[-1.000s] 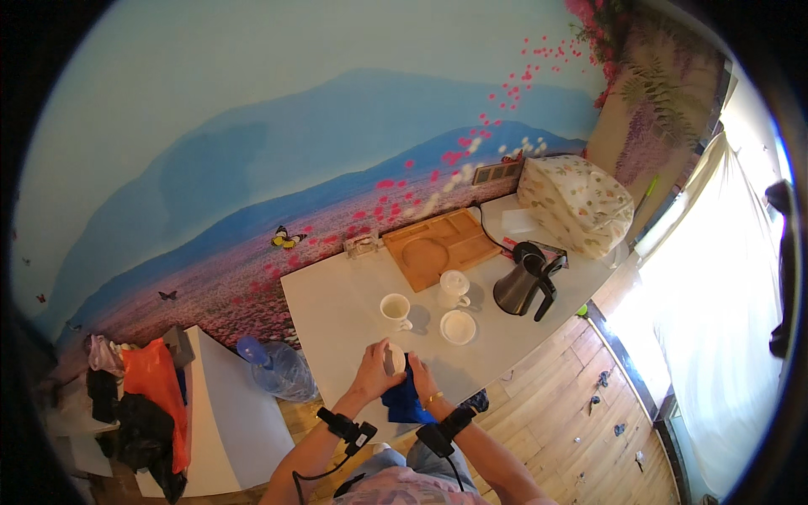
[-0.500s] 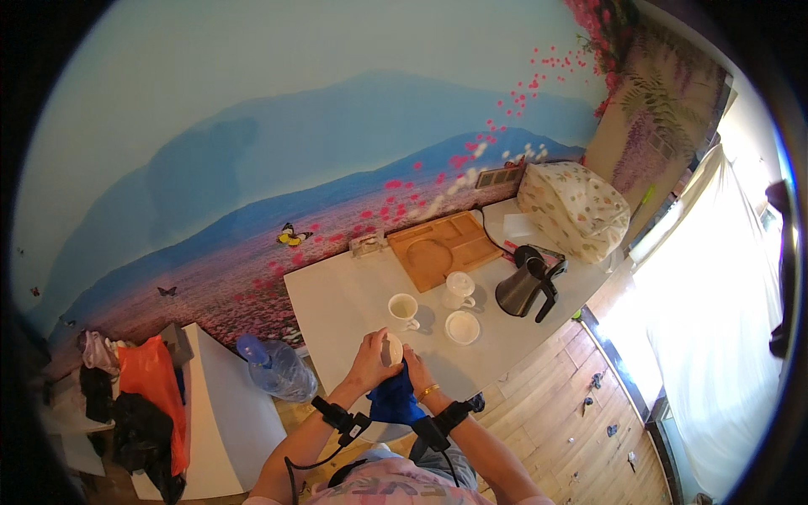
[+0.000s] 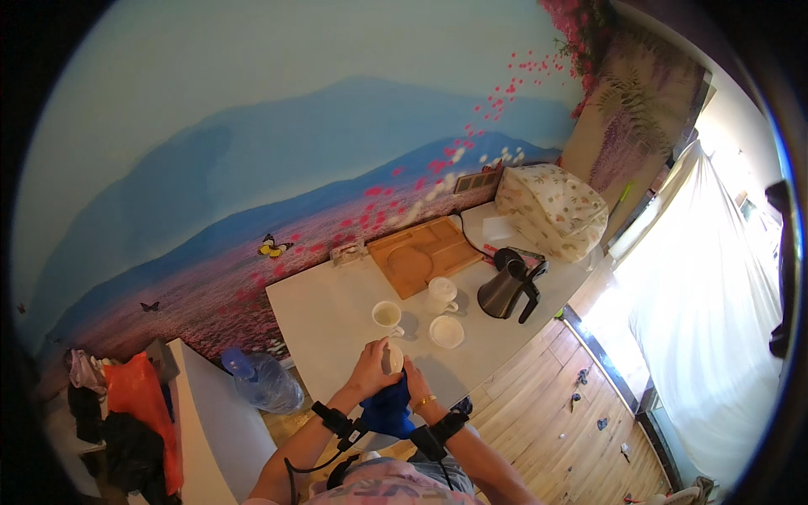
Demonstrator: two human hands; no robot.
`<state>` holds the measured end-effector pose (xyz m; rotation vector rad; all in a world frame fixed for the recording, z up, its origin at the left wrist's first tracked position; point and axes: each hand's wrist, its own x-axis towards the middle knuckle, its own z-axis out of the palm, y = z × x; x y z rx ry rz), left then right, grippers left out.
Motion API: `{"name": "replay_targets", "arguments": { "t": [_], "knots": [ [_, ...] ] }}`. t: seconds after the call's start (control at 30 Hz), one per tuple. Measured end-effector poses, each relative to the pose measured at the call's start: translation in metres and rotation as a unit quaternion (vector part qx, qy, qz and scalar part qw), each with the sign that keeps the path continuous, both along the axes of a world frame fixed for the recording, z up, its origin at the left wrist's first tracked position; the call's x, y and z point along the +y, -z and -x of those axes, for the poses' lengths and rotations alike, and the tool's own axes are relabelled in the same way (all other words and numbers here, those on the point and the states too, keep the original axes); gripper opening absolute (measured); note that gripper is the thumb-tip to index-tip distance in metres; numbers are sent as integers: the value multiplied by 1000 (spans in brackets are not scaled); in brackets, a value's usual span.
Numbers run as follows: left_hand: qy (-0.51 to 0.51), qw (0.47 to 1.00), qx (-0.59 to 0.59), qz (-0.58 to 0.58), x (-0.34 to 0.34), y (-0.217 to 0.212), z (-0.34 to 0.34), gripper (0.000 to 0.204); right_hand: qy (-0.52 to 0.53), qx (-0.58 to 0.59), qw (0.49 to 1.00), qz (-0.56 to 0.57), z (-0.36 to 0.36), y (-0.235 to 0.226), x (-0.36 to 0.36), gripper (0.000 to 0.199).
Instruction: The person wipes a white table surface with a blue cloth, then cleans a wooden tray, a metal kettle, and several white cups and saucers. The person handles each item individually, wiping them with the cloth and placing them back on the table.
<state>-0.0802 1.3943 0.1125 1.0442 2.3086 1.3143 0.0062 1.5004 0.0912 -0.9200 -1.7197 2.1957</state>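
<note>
My left hand [image 3: 370,369] grips a small white cup [image 3: 392,358] just above the near edge of the white table [image 3: 324,311]. Under and against the cup, my right hand [image 3: 413,380] presses a blue cloth [image 3: 389,410], which hangs down toward my lap. Farther back on the table stand a white cup [image 3: 387,316], a white mug with a handle [image 3: 441,293] and a white saucer [image 3: 446,332].
A dark kettle [image 3: 507,288] stands right of the cups, a wooden tray [image 3: 425,255] behind them, and a floral-covered appliance [image 3: 551,209] at the far right corner. A clear water jug [image 3: 259,382] sits on the floor left of the table. Clothes [image 3: 126,412] lie on a white surface at left.
The view has shifted slightly. Both hands stay together at the table's near edge, holding the cup and cloth, with small turning movements.
</note>
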Motion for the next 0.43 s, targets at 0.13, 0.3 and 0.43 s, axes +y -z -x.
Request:
{"name": "replay_targets", "arguments": {
  "t": [0.13, 0.3, 0.43],
  "knots": [
    [23, 1000, -1, 10, 17, 2, -5, 84, 76, -4, 993, 93, -5, -10, 6, 45],
    [48, 998, 19, 25, 37, -3, -1, 84, 11, 24, 990, -138, -17, -20, 19, 44],
    [75, 996, -10, 51, 52, -12, -4, 86, 46, 8, 998, -48, -22, -22, 35, 43]
  ]
}}
